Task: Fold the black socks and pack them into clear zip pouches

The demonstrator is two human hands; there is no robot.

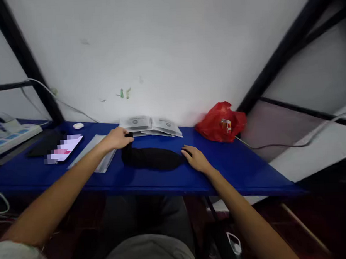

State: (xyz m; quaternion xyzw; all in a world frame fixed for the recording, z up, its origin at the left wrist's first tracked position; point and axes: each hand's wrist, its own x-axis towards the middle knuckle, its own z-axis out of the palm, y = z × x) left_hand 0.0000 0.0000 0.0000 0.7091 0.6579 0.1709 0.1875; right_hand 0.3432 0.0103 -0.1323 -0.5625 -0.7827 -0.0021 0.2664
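Note:
A long black cloth item [155,158] lies across the blue table, its left end bent up toward the wall. My left hand [117,138] pinches the tip of that raised left end. At the other end, my right hand [195,158] has its fingers closed on the black cloth, close to the tabletop. The middle of the cloth rests on the table between both hands. Its exact kind is hard to make out.
The blue table [230,173] holds an open booklet [164,126] by the wall, a red plastic bag [219,123] at right, clear sleeves [105,162], a lit phone [71,146], a black flat object [44,146] and a white case [78,126]. A power strip [22,136] sits far left.

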